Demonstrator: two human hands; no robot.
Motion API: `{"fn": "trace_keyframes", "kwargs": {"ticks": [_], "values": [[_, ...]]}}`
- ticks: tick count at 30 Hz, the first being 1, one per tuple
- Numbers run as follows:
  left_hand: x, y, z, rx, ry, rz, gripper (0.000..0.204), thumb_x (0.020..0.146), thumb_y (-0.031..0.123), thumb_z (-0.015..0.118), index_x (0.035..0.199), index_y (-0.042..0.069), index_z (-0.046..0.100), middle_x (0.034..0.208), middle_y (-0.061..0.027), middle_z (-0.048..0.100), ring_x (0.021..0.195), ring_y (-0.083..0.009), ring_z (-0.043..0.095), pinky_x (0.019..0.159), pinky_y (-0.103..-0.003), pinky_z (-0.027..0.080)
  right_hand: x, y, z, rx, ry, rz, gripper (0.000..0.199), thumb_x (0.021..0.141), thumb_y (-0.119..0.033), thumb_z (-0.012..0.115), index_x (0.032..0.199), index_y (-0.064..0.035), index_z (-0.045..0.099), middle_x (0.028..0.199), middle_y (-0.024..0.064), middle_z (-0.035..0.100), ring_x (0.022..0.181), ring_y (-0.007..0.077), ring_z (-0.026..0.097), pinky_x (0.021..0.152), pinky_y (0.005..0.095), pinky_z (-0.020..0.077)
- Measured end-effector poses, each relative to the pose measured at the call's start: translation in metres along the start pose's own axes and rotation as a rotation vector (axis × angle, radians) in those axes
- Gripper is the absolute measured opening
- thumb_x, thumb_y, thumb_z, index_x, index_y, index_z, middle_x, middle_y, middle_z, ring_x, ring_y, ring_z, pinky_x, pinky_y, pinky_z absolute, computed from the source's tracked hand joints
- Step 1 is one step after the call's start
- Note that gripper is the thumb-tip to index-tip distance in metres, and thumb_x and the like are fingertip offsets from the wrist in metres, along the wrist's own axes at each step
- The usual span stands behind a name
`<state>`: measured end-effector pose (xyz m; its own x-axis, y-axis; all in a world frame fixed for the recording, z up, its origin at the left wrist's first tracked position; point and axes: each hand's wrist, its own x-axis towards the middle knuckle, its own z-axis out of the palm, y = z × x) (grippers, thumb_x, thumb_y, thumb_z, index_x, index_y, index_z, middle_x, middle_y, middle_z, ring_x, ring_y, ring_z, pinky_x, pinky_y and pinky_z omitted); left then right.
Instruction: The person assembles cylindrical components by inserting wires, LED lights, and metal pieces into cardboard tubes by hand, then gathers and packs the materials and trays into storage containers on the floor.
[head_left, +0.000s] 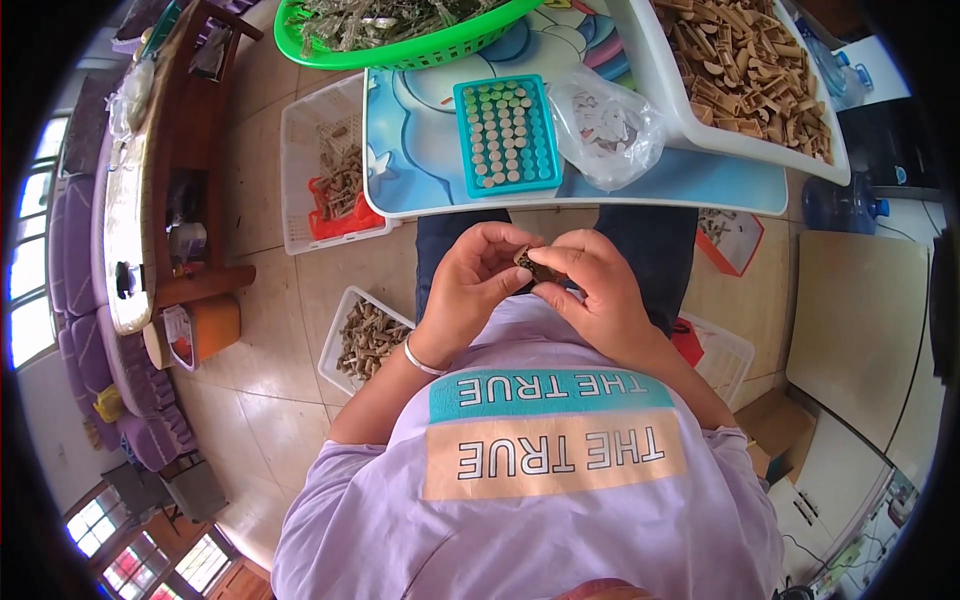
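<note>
In front of my lap, my left hand (475,280) and my right hand (598,282) meet at the fingertips. Both are closed on a small brown piece (535,268) with a dark inside, largely hidden by the fingers and too small to name. Just beyond, on a blue patterned table (420,180), lies a teal tray (508,187) with rows of small round discs, tan and some greenish. Its right-hand columns show bare teal wells. Beside it rests a clear plastic bag (608,135) with pale bits inside.
A green basket (430,50) of dried stalks and a white bin (700,135) of brown curved pieces stand on the table. Floor containers include a white crate (295,190), a white tub (335,335) of brown pieces and a red-edged box (738,262). A wooden bench (200,285) stands left.
</note>
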<state>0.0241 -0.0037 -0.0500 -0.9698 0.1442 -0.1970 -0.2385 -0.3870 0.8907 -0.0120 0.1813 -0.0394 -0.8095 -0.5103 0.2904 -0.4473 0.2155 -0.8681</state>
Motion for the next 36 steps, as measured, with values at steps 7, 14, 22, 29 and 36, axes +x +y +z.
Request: {"fn": "trace_keyframes", "kwargs": {"ticks": [7, 14, 22, 29, 36], "values": [[0.007, 0.003, 0.010, -0.060, 0.091, -0.010, 0.029, 0.089, -0.006, 0.060, 0.117, 0.000, 0.054, 0.124, -0.0111, 0.059, 0.108, -0.0160, 0.060, 0.094, -0.030, 0.050, 0.004, 0.007, 0.002, -0.122, 0.056, -0.028, 0.045, 0.071, 0.002, 0.077, 0.114, -0.0075, 0.066, 0.096, 0.0078, 0.059, 0.082, 0.0224, 0.059, 0.069, 0.0314, 0.0493], [0.005, -0.009, 0.003, -0.397, 0.162, -0.087, 0.019, 0.092, -0.002, 0.058, 0.110, 0.001, 0.058, 0.121, -0.0126, 0.062, 0.106, -0.0179, 0.061, 0.093, -0.032, 0.051, 0.005, 0.012, 0.010, -0.090, 0.085, -0.072, 0.033, 0.073, -0.003, 0.077, 0.104, -0.0038, 0.065, 0.095, 0.0097, 0.061, 0.081, 0.0262, 0.061, 0.067, 0.0337, 0.0503], [0.006, -0.005, 0.007, -0.441, 0.156, -0.093, 0.019, 0.094, 0.001, 0.057, 0.112, 0.003, 0.055, 0.115, -0.0125, 0.063, 0.100, -0.0182, 0.063, 0.089, -0.032, 0.053, 0.008, 0.015, 0.014, -0.074, 0.087, -0.078, 0.041, 0.070, -0.002, 0.080, 0.107, -0.0048, 0.063, 0.097, 0.0088, 0.060, 0.081, 0.0218, 0.060, 0.067, 0.0301, 0.0508], [0.008, -0.008, 0.003, -0.320, 0.248, 0.011, 0.023, 0.093, 0.001, 0.059, 0.115, 0.003, 0.054, 0.110, -0.0121, 0.065, 0.097, -0.0178, 0.064, 0.087, -0.032, 0.053, 0.006, 0.011, 0.017, 0.003, 0.101, -0.062, 0.033, 0.075, 0.001, 0.075, 0.105, -0.0032, 0.062, 0.095, 0.0108, 0.061, 0.081, 0.0258, 0.060, 0.068, 0.0334, 0.0502], [0.006, -0.007, 0.000, -0.335, 0.323, 0.026, 0.021, 0.091, 0.000, 0.061, 0.111, 0.004, 0.054, 0.109, -0.0131, 0.066, 0.095, -0.0168, 0.064, 0.085, -0.032, 0.053, 0.005, 0.018, 0.024, 0.013, 0.062, -0.109, 0.023, 0.078, 0.006, 0.070, 0.099, -0.0028, 0.062, 0.092, 0.0103, 0.060, 0.076, 0.0249, 0.059, 0.064, 0.0318, 0.0482]]}}
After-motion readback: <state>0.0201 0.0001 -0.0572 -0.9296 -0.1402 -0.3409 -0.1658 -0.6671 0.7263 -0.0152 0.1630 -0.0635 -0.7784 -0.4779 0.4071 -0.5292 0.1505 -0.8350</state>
